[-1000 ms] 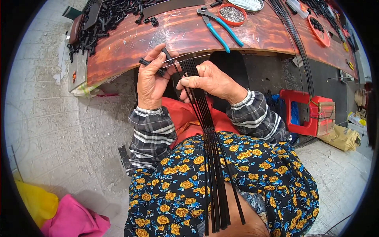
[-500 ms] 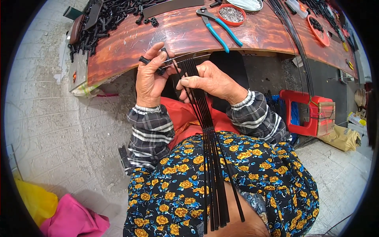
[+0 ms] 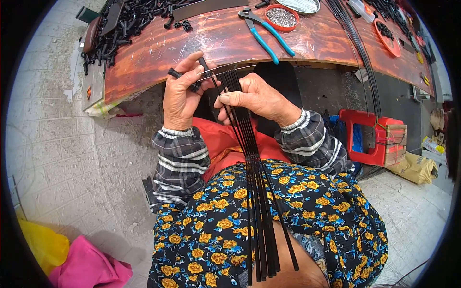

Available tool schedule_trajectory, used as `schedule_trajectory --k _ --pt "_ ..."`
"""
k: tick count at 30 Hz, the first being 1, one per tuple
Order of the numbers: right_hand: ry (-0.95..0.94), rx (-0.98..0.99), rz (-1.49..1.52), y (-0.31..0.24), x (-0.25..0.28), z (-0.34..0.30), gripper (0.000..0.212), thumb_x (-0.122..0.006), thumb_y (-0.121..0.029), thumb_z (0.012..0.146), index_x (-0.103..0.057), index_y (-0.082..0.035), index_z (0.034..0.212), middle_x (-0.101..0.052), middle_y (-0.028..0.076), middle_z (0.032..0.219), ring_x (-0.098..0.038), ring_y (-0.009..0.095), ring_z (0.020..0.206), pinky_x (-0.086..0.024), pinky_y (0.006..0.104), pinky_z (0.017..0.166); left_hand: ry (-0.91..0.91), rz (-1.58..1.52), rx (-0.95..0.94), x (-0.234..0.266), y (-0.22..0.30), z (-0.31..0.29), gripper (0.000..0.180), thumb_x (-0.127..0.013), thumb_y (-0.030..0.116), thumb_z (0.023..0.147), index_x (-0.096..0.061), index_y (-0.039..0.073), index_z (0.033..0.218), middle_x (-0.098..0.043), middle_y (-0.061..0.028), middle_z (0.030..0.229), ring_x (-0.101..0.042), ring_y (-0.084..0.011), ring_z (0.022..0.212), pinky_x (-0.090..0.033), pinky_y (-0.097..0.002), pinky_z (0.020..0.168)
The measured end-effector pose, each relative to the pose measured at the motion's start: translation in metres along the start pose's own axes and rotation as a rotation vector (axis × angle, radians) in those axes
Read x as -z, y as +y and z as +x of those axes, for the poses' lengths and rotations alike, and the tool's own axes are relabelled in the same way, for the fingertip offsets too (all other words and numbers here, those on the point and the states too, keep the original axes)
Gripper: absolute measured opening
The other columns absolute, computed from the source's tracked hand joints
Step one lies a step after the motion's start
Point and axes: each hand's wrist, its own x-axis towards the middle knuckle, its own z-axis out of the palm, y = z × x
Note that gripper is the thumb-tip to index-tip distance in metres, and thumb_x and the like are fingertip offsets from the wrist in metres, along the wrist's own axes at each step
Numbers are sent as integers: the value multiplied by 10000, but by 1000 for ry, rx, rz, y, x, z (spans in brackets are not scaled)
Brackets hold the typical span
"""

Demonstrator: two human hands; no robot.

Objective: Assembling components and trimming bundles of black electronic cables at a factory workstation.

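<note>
Clasped a bundle of thin black rods (image 3: 251,161) over the flowered garment (image 3: 206,225) in the right hand (image 3: 247,99), held several short black fittings (image 3: 175,74) in the curled left hand (image 3: 180,98) near the counter (image 3: 211,43), and risked dropped fittings or splayed rods from any slackened grip.

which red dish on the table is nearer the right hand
The red dish of silvery pieces, beside the blue-handled pliers, is nearer the right hand; the other red dish, farther right, holds black pieces.
</note>
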Motion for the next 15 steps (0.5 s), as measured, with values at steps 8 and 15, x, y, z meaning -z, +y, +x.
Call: schedule_trajectory --k 8,15 --pt "13 -7 -7 -1 1 0 284 -595 -223 923 -655 52 959 -685 108 777 -673 153 684 -554 258 661 -16 -58 -16 6 -5 6 357 -620 18 854 -570 16 1207 -657 -104 983 -659 -202 853 -598 -387 691" --pt "50 -20 11 -1 0 1 252 -587 -189 903 -648 54 928 -682 112 756 -667 143 647 -535 233 590 -27 -80 -10 5 -5 5 351 -616 15 860 -567 5 1208 -660 -104 984 -667 -204 859 -597 -339 706"
